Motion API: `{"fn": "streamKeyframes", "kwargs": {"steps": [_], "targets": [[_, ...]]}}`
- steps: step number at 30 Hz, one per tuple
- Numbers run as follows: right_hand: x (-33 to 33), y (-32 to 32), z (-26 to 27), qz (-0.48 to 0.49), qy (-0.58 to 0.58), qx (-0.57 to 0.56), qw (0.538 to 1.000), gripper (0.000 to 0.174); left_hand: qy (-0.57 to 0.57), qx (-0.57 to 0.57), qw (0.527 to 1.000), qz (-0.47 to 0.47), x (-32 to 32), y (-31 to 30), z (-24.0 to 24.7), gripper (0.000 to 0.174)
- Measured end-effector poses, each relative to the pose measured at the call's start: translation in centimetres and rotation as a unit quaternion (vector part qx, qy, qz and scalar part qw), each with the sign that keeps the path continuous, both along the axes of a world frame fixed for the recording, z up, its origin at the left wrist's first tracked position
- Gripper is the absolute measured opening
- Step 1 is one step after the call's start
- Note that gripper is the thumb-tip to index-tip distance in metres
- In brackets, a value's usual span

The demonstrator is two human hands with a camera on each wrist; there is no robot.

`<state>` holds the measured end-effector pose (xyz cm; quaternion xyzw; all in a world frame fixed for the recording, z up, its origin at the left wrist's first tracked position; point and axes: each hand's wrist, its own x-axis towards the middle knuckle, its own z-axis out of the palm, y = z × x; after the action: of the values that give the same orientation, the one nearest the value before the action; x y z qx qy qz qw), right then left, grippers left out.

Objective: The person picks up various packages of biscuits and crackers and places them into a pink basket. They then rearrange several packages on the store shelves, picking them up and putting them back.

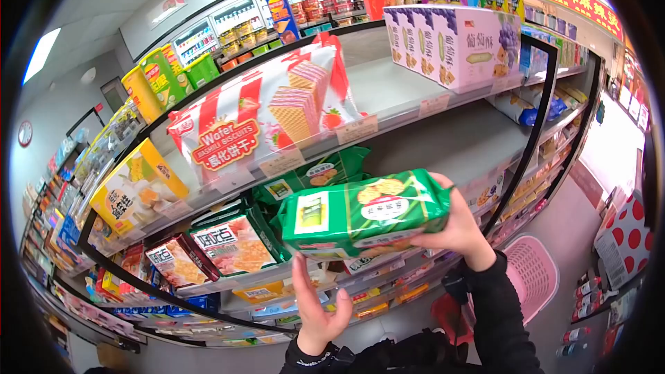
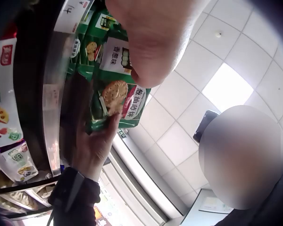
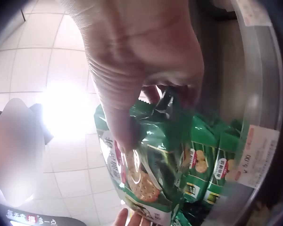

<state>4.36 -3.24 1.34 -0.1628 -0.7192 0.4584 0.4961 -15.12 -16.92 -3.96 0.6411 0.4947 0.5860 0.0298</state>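
One green pack (image 1: 364, 211), two hands at it: left hand (image 1: 315, 312), right hand (image 1: 458, 227). Above it, one wafer bag (image 1: 263, 114) and at least four grape boxes (image 1: 478, 48); left of it, one yellow box (image 1: 138, 187); below right of it, one basket (image 1: 530, 270)

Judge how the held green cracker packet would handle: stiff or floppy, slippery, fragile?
The green cracker packet is probably stiff: it lies level though the right hand grips only one end, with the left hand open below. Its glossy film may be slippery. The crackers pictured on it suggest brittle contents; a hard squeeze might break them.
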Motion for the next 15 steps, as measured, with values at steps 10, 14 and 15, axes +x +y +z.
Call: {"fn": "streamKeyframes", "kwargs": {"steps": [10,14,15], "targets": [[16.7,-3.8,-12.1,-0.059,0.119,-0.372,0.919,0.062,0.124,-0.192,0.946,-0.228,11.4,5.3,-2.8,0.073],[24.1,-6.3,-19.2,-0.151,0.149,-0.460,0.862,0.057,0.117,-0.281,0.897,-0.321,18.3,9.1,-8.2,0.071],[25.6,-7.1,-20.3,-0.180,0.159,-0.489,0.839,0.057,0.117,-0.289,0.888,-0.337,20.1,9.6,-9.7,0.071]]}}
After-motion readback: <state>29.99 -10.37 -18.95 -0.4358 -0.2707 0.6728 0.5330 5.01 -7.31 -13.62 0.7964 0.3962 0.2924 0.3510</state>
